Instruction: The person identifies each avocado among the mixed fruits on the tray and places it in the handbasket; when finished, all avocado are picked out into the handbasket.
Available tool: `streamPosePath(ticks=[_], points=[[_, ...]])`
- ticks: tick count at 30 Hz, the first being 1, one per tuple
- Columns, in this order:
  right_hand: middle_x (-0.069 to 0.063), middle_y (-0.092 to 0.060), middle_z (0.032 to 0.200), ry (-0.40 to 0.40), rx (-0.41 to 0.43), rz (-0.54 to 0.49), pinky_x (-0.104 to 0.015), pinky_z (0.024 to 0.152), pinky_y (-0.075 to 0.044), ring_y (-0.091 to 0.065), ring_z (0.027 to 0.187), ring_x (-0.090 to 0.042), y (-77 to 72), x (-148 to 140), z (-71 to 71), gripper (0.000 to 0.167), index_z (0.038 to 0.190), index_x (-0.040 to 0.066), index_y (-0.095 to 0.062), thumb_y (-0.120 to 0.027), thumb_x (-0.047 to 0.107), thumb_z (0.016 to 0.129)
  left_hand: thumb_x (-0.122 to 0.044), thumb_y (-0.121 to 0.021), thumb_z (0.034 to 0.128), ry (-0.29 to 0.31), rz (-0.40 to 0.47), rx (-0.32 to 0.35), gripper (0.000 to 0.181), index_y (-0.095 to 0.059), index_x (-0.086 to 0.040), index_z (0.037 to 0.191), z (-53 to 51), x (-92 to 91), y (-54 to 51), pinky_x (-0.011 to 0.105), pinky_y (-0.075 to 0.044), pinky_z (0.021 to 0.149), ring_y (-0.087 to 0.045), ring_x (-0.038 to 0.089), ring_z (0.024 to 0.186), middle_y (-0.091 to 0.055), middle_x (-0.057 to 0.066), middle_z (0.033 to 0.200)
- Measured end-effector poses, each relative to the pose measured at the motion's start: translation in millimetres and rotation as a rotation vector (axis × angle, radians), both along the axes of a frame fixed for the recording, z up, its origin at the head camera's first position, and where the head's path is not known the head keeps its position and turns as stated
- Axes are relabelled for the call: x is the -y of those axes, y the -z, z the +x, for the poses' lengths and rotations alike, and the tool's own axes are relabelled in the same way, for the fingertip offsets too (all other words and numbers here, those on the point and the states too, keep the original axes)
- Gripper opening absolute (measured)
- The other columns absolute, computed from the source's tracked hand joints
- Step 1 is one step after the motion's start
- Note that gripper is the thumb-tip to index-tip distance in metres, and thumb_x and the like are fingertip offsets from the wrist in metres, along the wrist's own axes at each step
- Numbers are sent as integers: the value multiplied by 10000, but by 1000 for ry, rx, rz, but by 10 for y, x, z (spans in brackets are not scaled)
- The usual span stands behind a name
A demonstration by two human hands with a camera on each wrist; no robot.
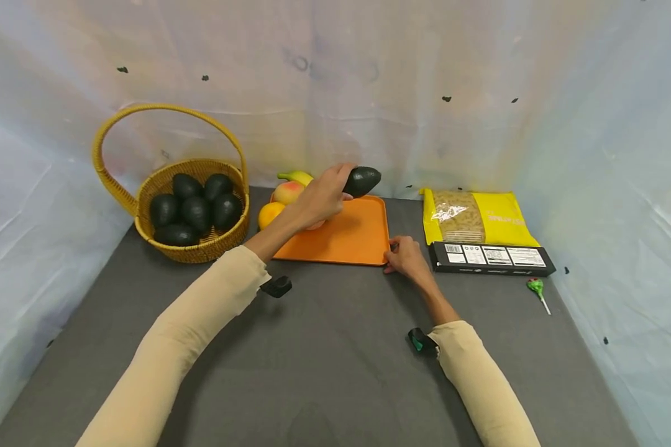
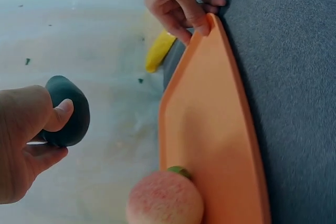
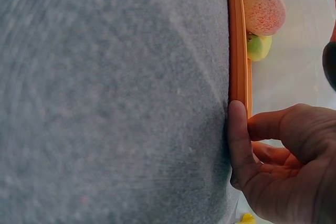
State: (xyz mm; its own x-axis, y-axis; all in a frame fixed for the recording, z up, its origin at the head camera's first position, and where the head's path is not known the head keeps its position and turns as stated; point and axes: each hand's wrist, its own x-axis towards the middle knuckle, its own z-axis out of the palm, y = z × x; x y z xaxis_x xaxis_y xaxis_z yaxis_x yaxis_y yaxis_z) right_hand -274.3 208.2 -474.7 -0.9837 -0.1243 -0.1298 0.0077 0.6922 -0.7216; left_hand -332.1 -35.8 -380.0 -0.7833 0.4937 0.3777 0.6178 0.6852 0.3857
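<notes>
My left hand (image 1: 323, 195) grips a dark green avocado (image 1: 363, 181) in the air above the back of an orange tray (image 1: 346, 242). In the left wrist view, thumb and fingers wrap around the avocado (image 2: 76, 114), well apart from the tray. Down at the tray's front right corner, my right hand (image 1: 407, 257) pinches the rim, as the right wrist view shows at the tray edge (image 3: 238, 51). A peach (image 1: 287, 193), an orange (image 1: 269, 216) and a banana (image 1: 297, 177) sit at the tray's left side, partly hidden behind my left arm.
On the left stands a tall-handled wicker basket (image 1: 240, 231) holding several avocados (image 1: 196, 213). To the right lie a yellow pasta bag (image 1: 500, 217), a black box (image 1: 492, 259) and a green lollipop (image 1: 535, 285). A hanging sheet (image 1: 369, 93) borders the table's back.
</notes>
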Motion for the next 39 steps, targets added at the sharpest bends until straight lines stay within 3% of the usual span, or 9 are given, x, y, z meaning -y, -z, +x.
streamPosePath(ticks=[5, 11, 16, 24, 31, 39], points=[[-302, -765, 1022, 5, -14, 1, -312, 614, -634, -770, 600, -183, -10, -16, 4, 468, 1411, -136, -552, -604, 18, 972, -38, -736, 947, -5, 4, -19, 650, -446, 13, 1525, 118, 138, -105, 454, -559, 1063, -636, 356, 1256, -587, 226, 1446], [-299, -758, 1034, -4, 7, 3, -295, 611, -631, -754, 588, -129, 10, -19, 2, 467, 1417, -137, -544, -598, 27, 983, -100, -750, 958, -40, -19, 10, 666, -443, -13, 1543, 301, 373, -204, 482, -549, 1084, -621, 367, 1304, -564, 207, 1498], [-309, -756, 1057, 19, 27, -1, -307, 617, -635, -764, 594, -155, -4, -16, -2, 470, 1425, -128, -539, -606, 26, 986, -112, -770, 944, -51, -3, -24, 656, -479, 3, 1520, 431, 594, -258, 496, -540, 1101, -634, 371, 1282, -595, 203, 1473], [-337, -739, 1126, 11, 37, -3, -341, 651, -646, -787, 638, -217, 23, 1, -6, 479, 1437, -131, -526, -583, 32, 991, -216, -826, 913, -121, -26, -71, 685, -525, 3, 1488, 641, 944, -267, 536, -525, 1105, -633, 406, 1277, -627, 219, 1439], [-326, -736, 1125, 10, 34, 15, -354, 677, -649, -789, 650, -222, 0, 2, -3, 476, 1439, -125, -527, -585, 40, 996, -220, -862, 878, -160, 13, -112, 675, -569, 12, 1441, 771, 1197, -314, 509, -599, 944, -688, 382, 1042, -676, 236, 1333], [-333, -744, 1097, 3, 26, 28, -338, 648, -644, -789, 647, -224, -1, -2, 1, 474, 1438, -138, -520, -587, 26, 998, -215, -857, 875, -227, 2, -93, 684, -570, 31, 1445, 903, 1545, -349, 569, -563, 968, -673, 436, 1128, -644, 270, 1400]])
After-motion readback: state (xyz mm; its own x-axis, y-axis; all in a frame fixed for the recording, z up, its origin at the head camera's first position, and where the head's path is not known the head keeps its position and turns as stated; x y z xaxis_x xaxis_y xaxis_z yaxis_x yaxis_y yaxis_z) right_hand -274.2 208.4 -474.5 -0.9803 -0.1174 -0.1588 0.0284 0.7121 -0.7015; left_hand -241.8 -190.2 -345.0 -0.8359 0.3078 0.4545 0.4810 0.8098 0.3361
